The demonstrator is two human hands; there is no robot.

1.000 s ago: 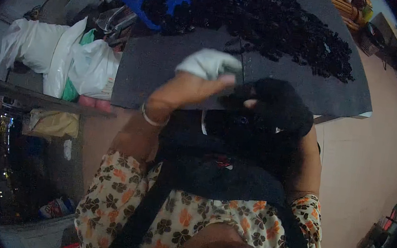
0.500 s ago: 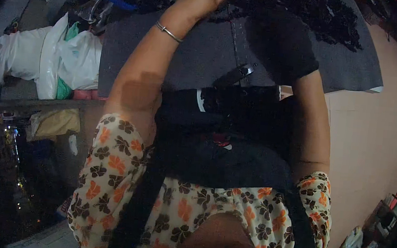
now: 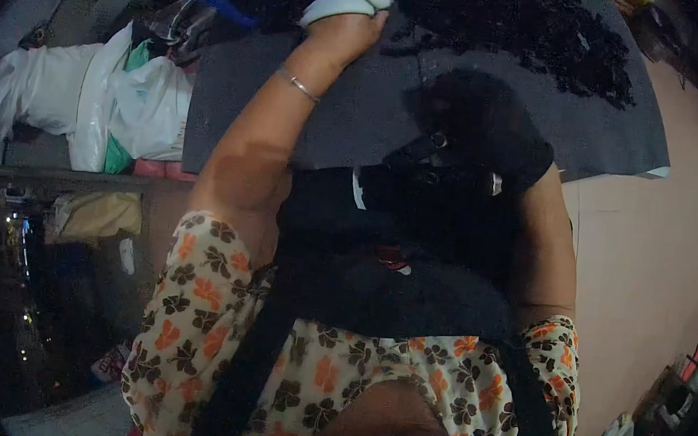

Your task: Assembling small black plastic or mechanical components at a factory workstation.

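On the far part of the worktop (image 3: 254,72), I view the pile (image 3: 574,54) of black pieces. The left hand (image 3: 347,32), in a white glove (image 3: 346,3), is at the pile's near edge; I cannot tell whether its fingers pinch a piece. The right hand (image 3: 487,118), in a black glove (image 3: 502,140), is over the worktop's near side; darkness hides its fingers, so I cannot tell their state.
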